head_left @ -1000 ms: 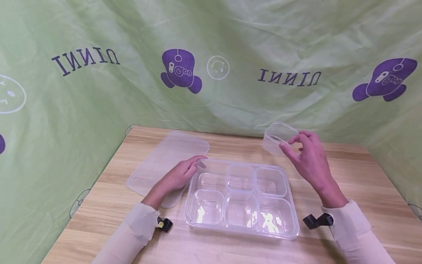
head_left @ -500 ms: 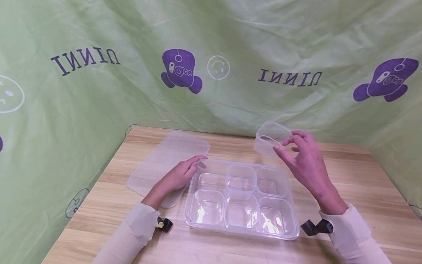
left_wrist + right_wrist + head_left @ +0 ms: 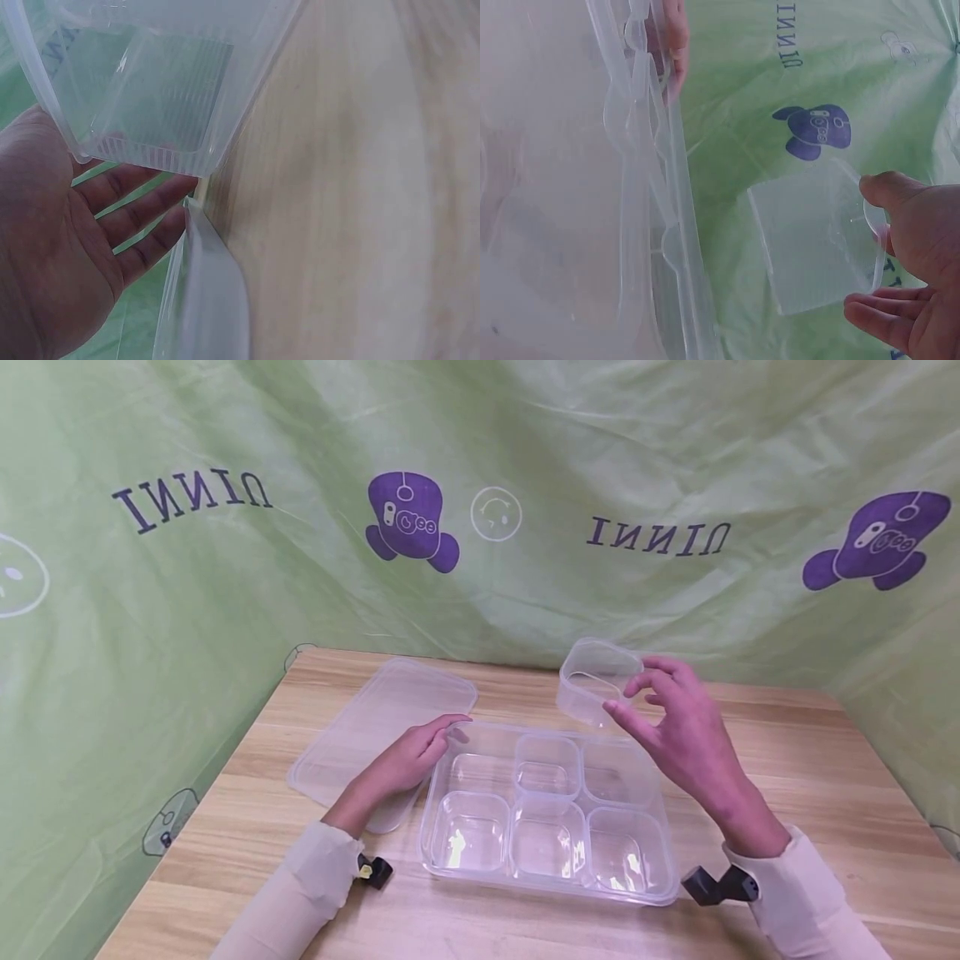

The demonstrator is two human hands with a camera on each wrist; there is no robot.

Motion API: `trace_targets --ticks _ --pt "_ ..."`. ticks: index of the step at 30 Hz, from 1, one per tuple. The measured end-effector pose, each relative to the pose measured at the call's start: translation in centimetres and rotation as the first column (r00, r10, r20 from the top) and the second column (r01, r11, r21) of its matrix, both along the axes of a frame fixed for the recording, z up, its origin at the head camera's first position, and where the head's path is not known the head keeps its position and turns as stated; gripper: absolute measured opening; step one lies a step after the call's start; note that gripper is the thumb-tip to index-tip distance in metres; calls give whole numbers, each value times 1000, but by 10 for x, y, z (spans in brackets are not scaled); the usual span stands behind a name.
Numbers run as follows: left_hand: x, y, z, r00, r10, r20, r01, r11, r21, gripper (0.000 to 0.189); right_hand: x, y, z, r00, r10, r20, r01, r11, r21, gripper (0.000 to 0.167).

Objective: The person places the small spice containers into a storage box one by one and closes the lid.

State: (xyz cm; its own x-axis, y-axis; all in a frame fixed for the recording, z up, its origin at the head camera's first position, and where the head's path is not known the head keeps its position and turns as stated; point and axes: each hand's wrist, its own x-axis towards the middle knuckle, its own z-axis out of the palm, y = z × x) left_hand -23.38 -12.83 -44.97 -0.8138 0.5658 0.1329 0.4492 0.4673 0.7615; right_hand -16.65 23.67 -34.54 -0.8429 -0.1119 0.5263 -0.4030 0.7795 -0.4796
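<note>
A large clear plastic food box (image 3: 551, 887) lies on the table, with several small square containers (image 3: 471, 831) inside it. Its far left corner is touched by my left hand (image 3: 411, 758), whose fingers (image 3: 142, 217) look fairly straight against the wall in the left wrist view. The left thumb is hard to make out. Above the far right side of the box, my right hand (image 3: 678, 727) pinches the rim of another small clear container (image 3: 588, 697). That container is tilted and apart from the box; its whole side (image 3: 810, 240) shows in the right wrist view.
A flat translucent lid (image 3: 360, 727) lies on the wooden table (image 3: 247, 827), left of the box and partly under the left hand. A green printed cloth (image 3: 315, 568) hangs behind the table and along its sides.
My right hand has moved left with the small container, bringing it closer to the box's far edge. The left hand, the box and the lid have stayed in place.
</note>
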Motion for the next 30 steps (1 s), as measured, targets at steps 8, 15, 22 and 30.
trace_targets --ticks 8,15,22,30 --pt "0 0 0 1000 0 8 0 1000 -4 47 3 -9 3 996 62 -57 -59 997 57 29" --pt "1 0 1 1000 2 12 -2 1000 -4 47 5 -18 6 994 98 -51 -95 994 54 28" --pt "0 -1 1 1000 -5 4 5 1000 -8 47 4 -31 7 989 142 -46 -139 988 74 29" --pt "1 -3 2 1000 -12 -11 12 1000 -6 46 3 -47 7 978 207 -32 -202 972 117 30"
